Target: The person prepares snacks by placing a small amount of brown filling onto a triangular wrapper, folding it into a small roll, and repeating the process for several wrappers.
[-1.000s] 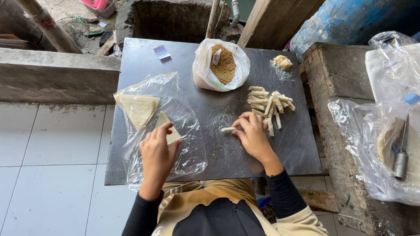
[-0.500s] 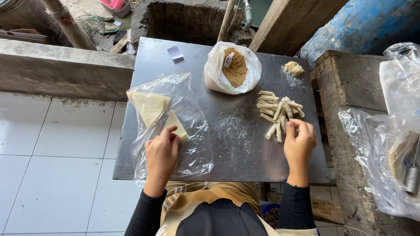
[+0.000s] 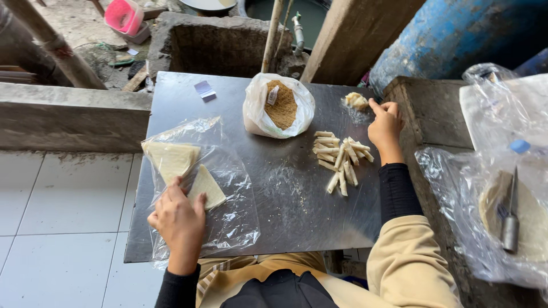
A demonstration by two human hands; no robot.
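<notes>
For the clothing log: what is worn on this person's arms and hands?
Both hands, left hand and right hand, are bare, with no gloves. Tight black sleeves reach the wrists, and a loose beige overgarment covers the right upper arm.

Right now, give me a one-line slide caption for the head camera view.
Left hand on a triangular wrapper, right hand reaching toward a small dough lump beyond the rolled sticks.

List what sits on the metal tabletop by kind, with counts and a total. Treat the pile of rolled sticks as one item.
Bag of brown filling: 1
Pile of rolled sticks: 1
Lump of paste: 1
Clear plastic sheet: 1
Triangular wrappers: 2
Paper scrap: 1
Total: 7
</notes>
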